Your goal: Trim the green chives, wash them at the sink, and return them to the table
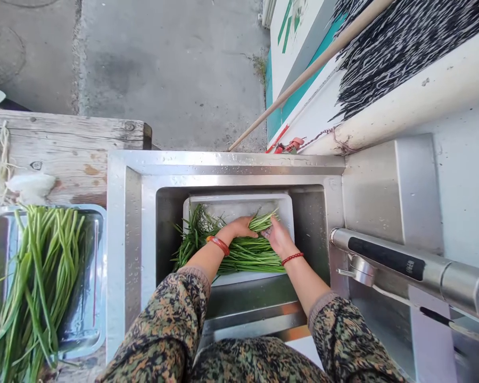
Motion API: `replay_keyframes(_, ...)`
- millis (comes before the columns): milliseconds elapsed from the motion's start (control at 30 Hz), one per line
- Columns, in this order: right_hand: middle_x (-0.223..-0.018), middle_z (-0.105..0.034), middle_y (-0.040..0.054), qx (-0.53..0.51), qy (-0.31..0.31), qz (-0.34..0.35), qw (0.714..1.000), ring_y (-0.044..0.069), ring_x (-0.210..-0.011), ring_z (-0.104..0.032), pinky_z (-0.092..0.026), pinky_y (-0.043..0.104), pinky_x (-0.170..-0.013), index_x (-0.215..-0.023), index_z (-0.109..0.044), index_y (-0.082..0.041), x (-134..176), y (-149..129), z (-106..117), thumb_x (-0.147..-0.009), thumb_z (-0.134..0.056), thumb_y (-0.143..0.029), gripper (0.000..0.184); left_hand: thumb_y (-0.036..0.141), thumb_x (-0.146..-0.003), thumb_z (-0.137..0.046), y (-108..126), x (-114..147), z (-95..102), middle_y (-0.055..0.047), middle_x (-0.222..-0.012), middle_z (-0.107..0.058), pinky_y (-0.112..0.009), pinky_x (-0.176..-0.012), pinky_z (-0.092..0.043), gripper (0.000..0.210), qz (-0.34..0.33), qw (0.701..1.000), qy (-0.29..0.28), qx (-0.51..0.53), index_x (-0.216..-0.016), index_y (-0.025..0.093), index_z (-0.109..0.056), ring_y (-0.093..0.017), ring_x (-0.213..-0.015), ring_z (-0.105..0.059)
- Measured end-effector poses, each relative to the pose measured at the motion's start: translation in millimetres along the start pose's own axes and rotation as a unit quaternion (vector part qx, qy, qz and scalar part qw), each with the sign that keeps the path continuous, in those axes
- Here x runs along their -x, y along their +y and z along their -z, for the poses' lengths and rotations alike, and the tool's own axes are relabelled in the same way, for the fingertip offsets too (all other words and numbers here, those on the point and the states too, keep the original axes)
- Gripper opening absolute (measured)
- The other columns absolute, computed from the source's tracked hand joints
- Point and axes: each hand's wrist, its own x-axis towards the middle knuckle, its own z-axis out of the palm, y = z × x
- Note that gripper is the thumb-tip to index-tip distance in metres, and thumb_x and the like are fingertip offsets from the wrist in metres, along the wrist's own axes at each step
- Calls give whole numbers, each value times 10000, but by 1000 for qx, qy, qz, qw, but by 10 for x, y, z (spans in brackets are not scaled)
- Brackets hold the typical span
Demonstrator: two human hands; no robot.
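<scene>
Your left hand (241, 227) and right hand (279, 236) curl closed round slender greens (262, 220), more lying in the white tub (239, 198) beneath; probably light, wet, easily bruised, so cup them mid-stem

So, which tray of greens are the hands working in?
The white tray in the sink: the left hand and right hand hold greens there; the other tray sits outside, untouched.

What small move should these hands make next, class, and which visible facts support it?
Probably rub the pale stem ends with the right hand: it is at them, while the left hand grips the bunch, and the white tub below seems to hold water.
</scene>
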Motion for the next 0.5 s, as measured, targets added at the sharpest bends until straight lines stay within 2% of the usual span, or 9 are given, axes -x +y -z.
replay_keyframes(67, -1234, -699, 61, -14, -70, 16, 997, 238, -1189, -622, -482, 406, -1018, -1117, -662, -254, 16, -107, 14, -843, -574, -631, 475, 247, -556, -819, -26, 27, 44, -19, -865, -766, -304, -804, -542, 413, 3, 1000, 1, 26, -955, 174, -738, -245, -849, -702)
replay_keyframes(100, -1266, -688, 63, -5, -82, 33, 996, 236, -1218, -610, -463, 406, -1044, -1170, -654, -263, 32, -166, 47, -847, -564, -653, 515, 252, -593, -787, -43, 47, 88, -21, -841, -758, -312, -792, -541, 358, 6, 999, 15, 39, -935, 163, -733, -239, -828, -696)
replay_keyframes(200, -1323, -659, 76, 57, -40, 78, 994, 243, -1254, -593, -433, 425, -1080, -1282, -616, -280, 79, -296, 177, -842, -559, -686, 602, 284, -692, -700, -86, 120, 249, -59, -907, -749, -328, -812, -531, 395, 2, 993, 67, 97, -1052, 120, -693, -221, -846, -682)
replay_keyframes(300, -1354, -637, 79, 156, -21, 123, 980, 259, -1276, -573, -409, 458, -1103, -1315, -607, -279, 94, -279, 226, -836, -556, -687, 631, 309, -670, -724, -79, 186, 339, -65, -920, -745, -344, -836, -528, 447, -9, 985, 76, 154, -1072, 117, -685, -207, -837, -673)
replay_keyframes(367, -1353, -640, 65, 280, -50, 160, 945, 272, -1334, -515, -328, 483, -1161, -1266, -651, -285, 98, -195, 193, -814, -620, -638, 575, 313, -620, -766, -44, 220, 340, -51, -907, -744, -351, -844, -525, 441, -14, 983, 67, 170, -1017, 130, -703, -203, -826, -667)
replay_keyframes(433, -1302, -674, 63, 410, -101, 185, 888, 304, -1378, -459, -221, 518, -1204, -1150, -718, -283, 117, -104, 139, -771, -717, -550, 463, 305, -597, -781, 1, 267, 328, -40, -876, -739, -348, -831, -523, 411, -18, 983, 58, 175, -962, 130, -711, -204, -809, -660)
replay_keyframes(500, -1242, -707, 70, 482, -142, 192, 843, 339, -1383, -445, -169, 551, -1210, -1051, -755, -281, 161, -59, 95, -745, -770, -469, 359, 295, -622, -767, 50, 352, 329, -31, -843, -727, -335, -798, -518, 365, -28, 985, 50, 161, -941, 129, -705, -205, -792, -652)
